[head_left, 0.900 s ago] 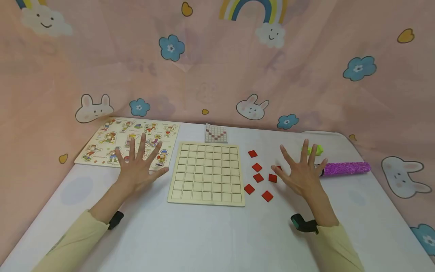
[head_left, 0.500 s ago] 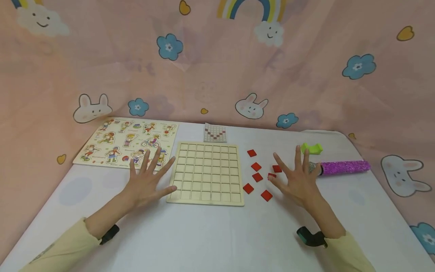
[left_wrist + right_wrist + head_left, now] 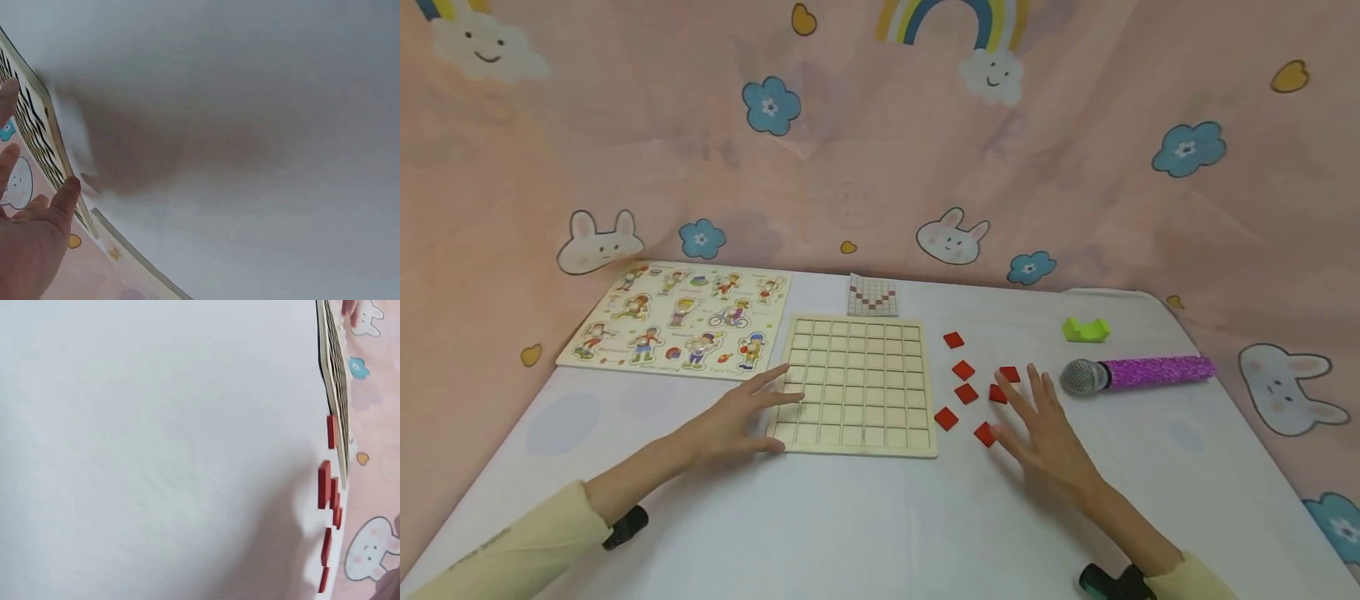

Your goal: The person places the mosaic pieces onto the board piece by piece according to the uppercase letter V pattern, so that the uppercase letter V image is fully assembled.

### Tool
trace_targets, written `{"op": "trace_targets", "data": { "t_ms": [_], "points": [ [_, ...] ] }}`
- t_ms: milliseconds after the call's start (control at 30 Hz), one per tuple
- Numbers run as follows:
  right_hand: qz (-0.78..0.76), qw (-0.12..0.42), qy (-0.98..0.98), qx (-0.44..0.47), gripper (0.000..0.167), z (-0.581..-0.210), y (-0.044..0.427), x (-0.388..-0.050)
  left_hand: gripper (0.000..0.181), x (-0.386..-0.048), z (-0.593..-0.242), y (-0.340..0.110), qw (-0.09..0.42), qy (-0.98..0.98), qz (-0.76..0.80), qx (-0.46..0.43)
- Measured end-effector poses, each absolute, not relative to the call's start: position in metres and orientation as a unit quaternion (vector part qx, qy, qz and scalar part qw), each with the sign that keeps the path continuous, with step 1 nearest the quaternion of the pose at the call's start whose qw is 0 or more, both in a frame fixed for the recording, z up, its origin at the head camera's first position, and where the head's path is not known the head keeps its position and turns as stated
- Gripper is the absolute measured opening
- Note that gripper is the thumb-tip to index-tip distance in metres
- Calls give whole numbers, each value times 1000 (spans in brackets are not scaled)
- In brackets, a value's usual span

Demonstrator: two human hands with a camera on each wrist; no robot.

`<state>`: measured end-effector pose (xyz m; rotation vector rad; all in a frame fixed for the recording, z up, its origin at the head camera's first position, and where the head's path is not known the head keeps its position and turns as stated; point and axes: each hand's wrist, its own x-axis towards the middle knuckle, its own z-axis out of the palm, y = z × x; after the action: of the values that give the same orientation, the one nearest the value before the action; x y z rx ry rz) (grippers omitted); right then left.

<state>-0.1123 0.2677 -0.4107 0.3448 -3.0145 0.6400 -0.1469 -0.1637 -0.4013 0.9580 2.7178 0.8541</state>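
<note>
A wooden grid board [image 3: 857,388] with square recesses lies flat at the middle of the table. My left hand [image 3: 737,423] reaches over its left edge, fingers extended and thumb by the near left corner. In the left wrist view, that hand's thumb [image 3: 66,195] appears at the board's edge; whether it touches cannot be told. Several red square tiles [image 3: 946,418] are scattered to the right of the board. Over the right-hand tiles, my right hand [image 3: 1051,450] spreads its fingers and holds nothing. Its thumb tip overlaps the nearest red tile [image 3: 984,434]; contact is unclear.
A small pattern card [image 3: 872,296] with coloured squares stands behind the board. Back left lies a picture puzzle [image 3: 681,312] of figures. On the right are a purple glittery microphone [image 3: 1153,372] and a bright green holder [image 3: 1086,331]. A patterned pink cloth [image 3: 850,167] hangs behind.
Both hands have come down and back toward me. The left has moved right from over the picture puzzle to the board's edge, the right has uncovered the microphone and green holder.
</note>
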Motion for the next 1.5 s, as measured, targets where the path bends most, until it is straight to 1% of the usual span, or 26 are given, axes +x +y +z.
{"op": "trace_targets", "data": {
  "t_ms": [133, 267, 367, 467, 633, 700, 767, 867, 933, 1033, 1300, 1500],
  "points": [
    [291, 28, -951, 103, 67, -414, 264, -104, 60, -149, -403, -165, 68, 900, 297, 312],
    [352, 63, -928, 107, 62, -420, 260, -96, 58, -149, -406, -165, 72, 903, 309, 290],
    [385, 81, -915, 93, 59, -423, 258, -92, 57, -148, -408, -163, 69, 903, 316, 281],
    [427, 85, -898, 66, 55, -424, 256, -90, 58, -147, -408, -162, 70, 903, 326, 272],
    [482, 72, -873, 28, 54, -425, 255, -89, 59, -146, -409, -162, 63, 903, 332, 264],
    [487, 65, -871, 17, 54, -426, 254, -89, 55, -146, -410, -164, 59, 899, 342, 269],
    [477, 57, -877, 4, 53, -427, 254, -90, 46, -147, -413, -166, 62, 887, 366, 274],
    [462, 46, -886, -11, 53, -430, 254, -91, 30, -148, -416, -169, 81, 865, 412, 276],
    [454, 41, -890, -15, 53, -433, 254, -92, 26, -149, -418, -171, 95, 850, 439, 274],
    [455, 40, -889, -8, 51, -435, 255, -94, 26, -150, -420, -173, 105, 841, 456, 271],
    [455, 38, -890, 6, 43, -435, 256, -99, 27, -152, -423, -174, 99, 841, 457, 272],
    [452, 51, -891, 14, 39, -433, 256, -101, 29, -154, -422, -175, 117, 824, 479, 279]
  ]
}}
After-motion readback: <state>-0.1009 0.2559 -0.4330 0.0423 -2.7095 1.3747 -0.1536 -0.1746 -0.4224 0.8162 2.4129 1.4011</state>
